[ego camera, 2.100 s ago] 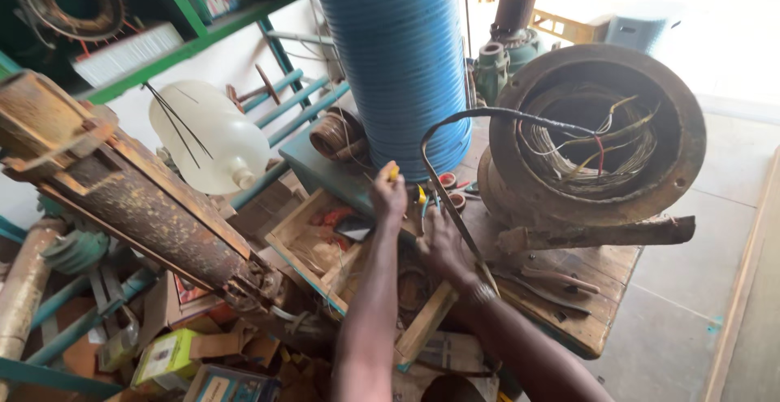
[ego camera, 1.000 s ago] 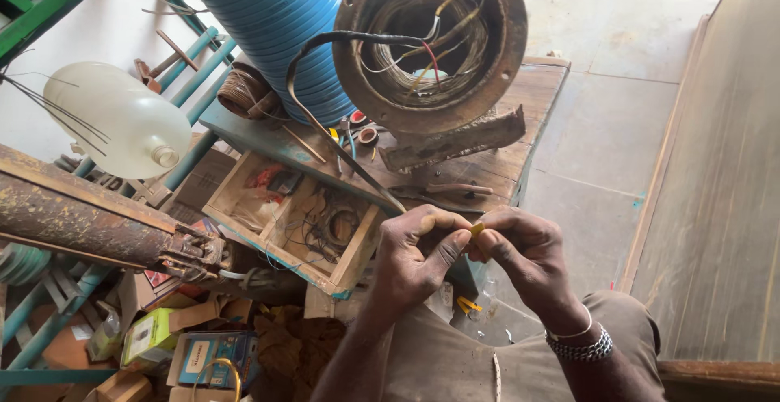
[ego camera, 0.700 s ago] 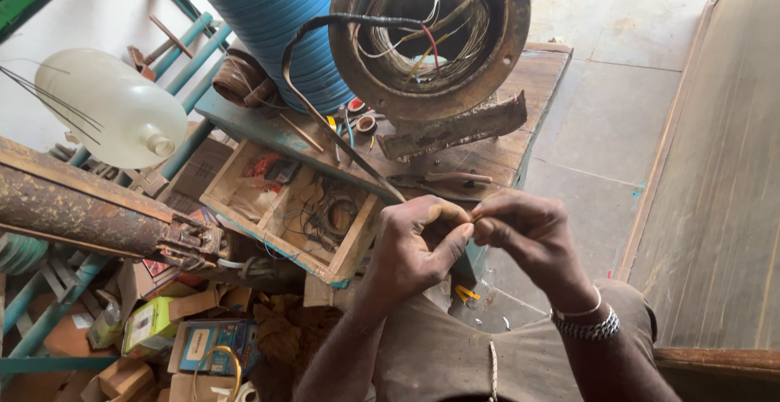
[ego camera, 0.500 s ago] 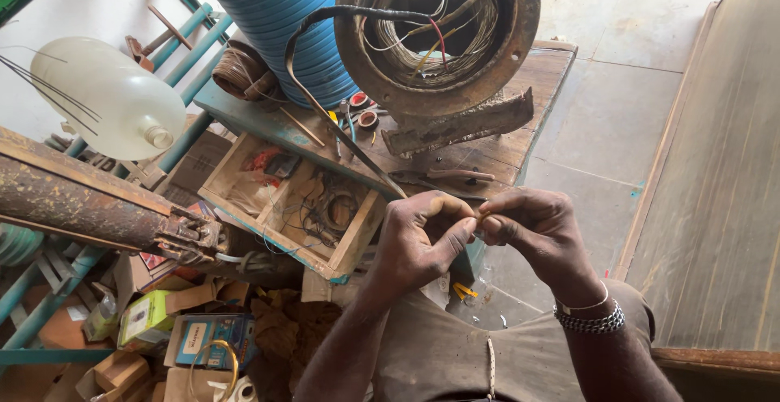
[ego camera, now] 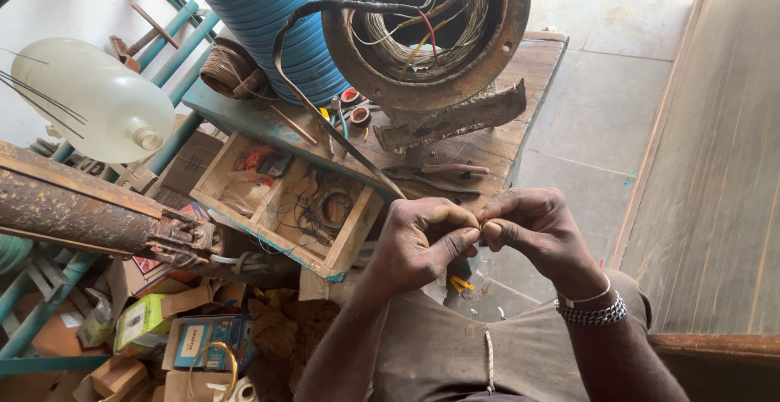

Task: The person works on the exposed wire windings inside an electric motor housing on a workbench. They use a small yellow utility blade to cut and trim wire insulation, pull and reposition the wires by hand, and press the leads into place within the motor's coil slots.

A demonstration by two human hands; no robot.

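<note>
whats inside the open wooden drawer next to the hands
The wooden drawer holds tangled thin wire coils, a red piece and a dark flat item in its dividers. The bench edge covers its back part, and what lies beneath the clutter cannot be seen.

Head camera looks steeply down, close over the hands [ego camera: 479, 235] and workbench [ego camera: 520, 118].
</note>
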